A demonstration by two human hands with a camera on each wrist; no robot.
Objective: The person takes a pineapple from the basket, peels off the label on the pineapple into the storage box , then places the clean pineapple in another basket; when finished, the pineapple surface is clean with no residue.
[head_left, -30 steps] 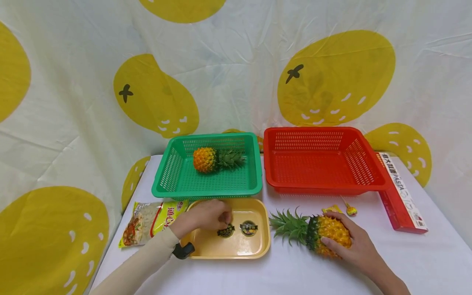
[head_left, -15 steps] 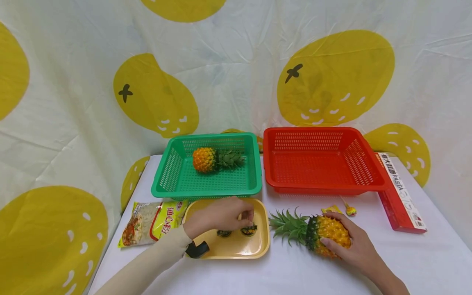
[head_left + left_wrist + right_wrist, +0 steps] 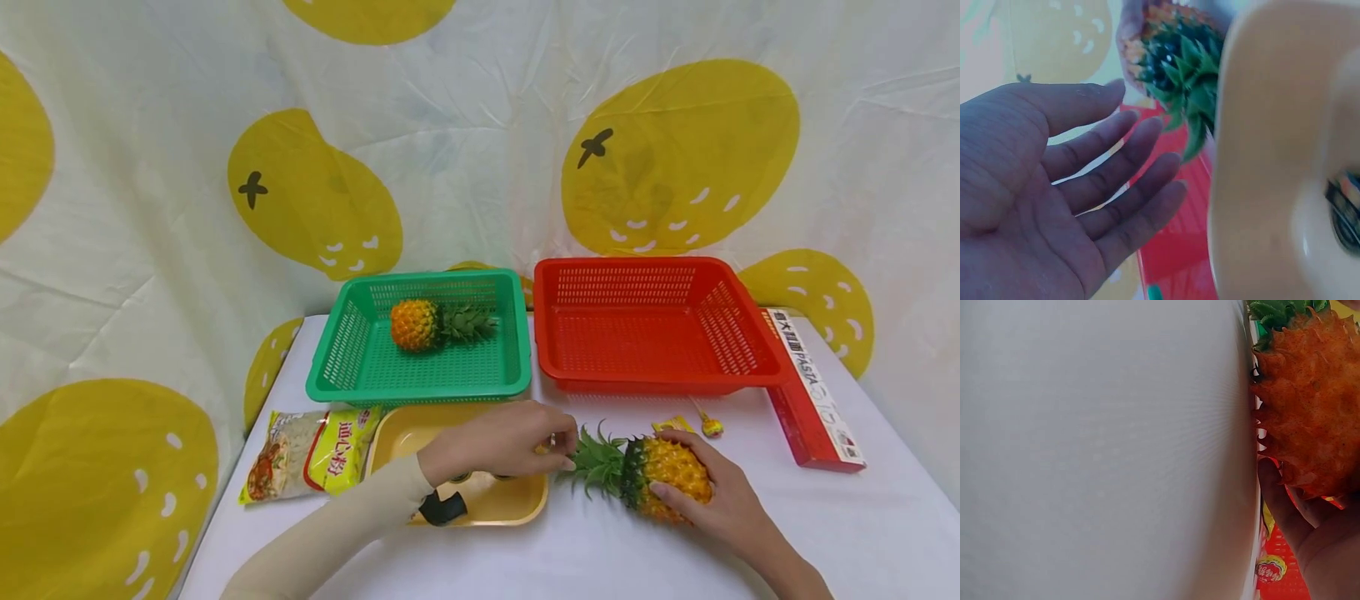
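My right hand [image 3: 723,492] holds a pineapple [image 3: 675,475] by its orange body. The fruit lies on its side on the white tablecloth, its leafy crown pointing left. In the right wrist view, fingers [image 3: 1288,515] support the spiky skin from below. My left hand [image 3: 506,437] hovers over the right part of a beige tray [image 3: 510,505], with fingertips right at the tips of the pineapple's leaves [image 3: 600,462]. The left wrist view shows its fingers [image 3: 1129,190] loosely extended and spread, with nothing in them. Round black-and-gold labels on the tray floor are partly covered by this hand.
Behind the tray stands a green basket [image 3: 352,392] with a second pineapple [image 3: 416,325] inside. A red basket [image 3: 637,379] is at its right. A yellow pasta bag [image 3: 311,454] lies left, a red pasta box [image 3: 813,408] far right. A lollipop [image 3: 711,427] and a yellow packet [image 3: 672,424] lie behind the right hand.
My left hand has moved right across the tray, from its left half to the leaves of the held pineapple. My right hand and that pineapple have stayed in place.
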